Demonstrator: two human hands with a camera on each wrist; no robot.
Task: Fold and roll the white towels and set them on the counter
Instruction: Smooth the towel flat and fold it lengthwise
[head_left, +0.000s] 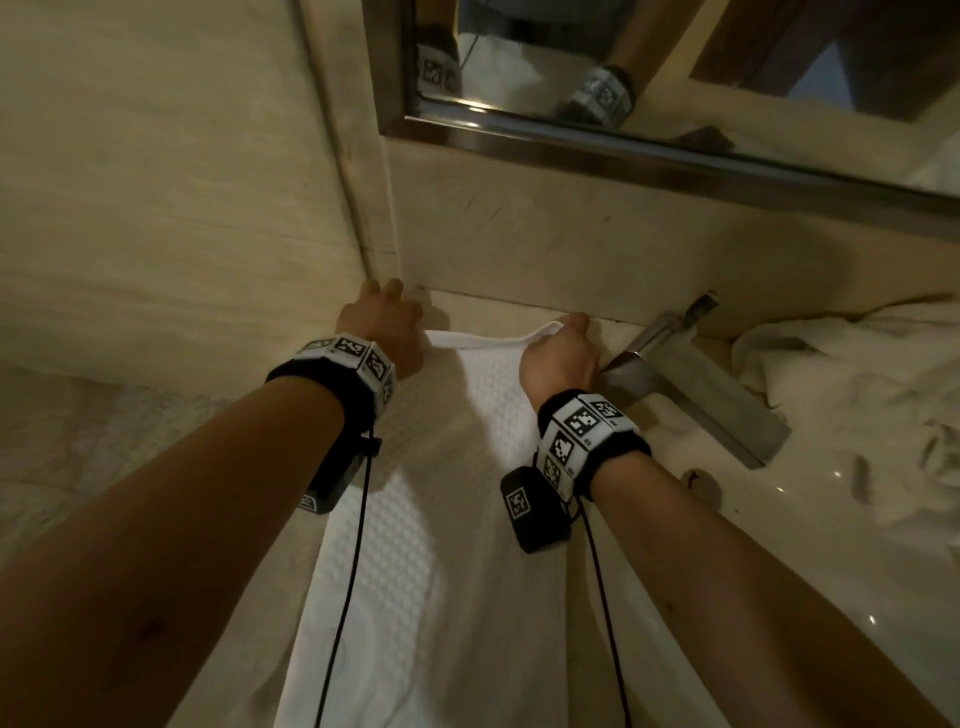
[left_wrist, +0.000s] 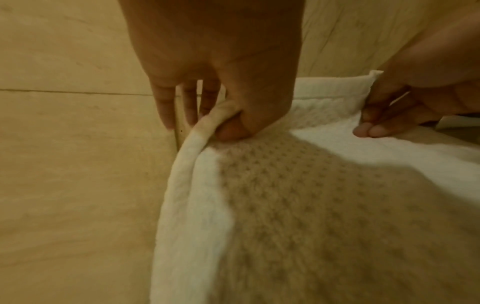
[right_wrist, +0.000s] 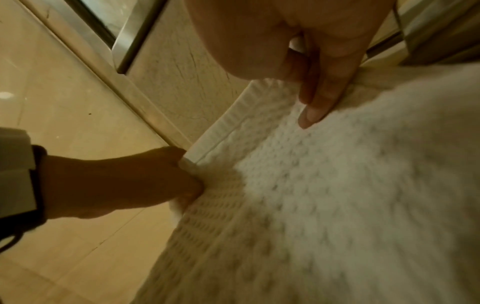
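Observation:
A white waffle-weave towel (head_left: 431, 545) runs as a long strip down the beige counter (head_left: 519, 306) toward me. My left hand (head_left: 387, 325) pinches its far left corner, thumb on top of the hem (left_wrist: 202, 131). The towel's far right corner is pinched by my right hand (head_left: 563, 348), close to the back wall. In the right wrist view the right hand (right_wrist: 309, 98) holds the hemmed edge (right_wrist: 228, 127) while the left hand (right_wrist: 155, 181) grips the other corner. The towel's far edge hangs slightly slack between both hands.
A chrome faucet (head_left: 691, 374) stands just right of my right hand. A crumpled white towel (head_left: 852, 384) lies at the right by the basin (head_left: 810, 519). A framed mirror (head_left: 649, 130) is on the wall behind. More white cloth (head_left: 78, 441) lies at the left.

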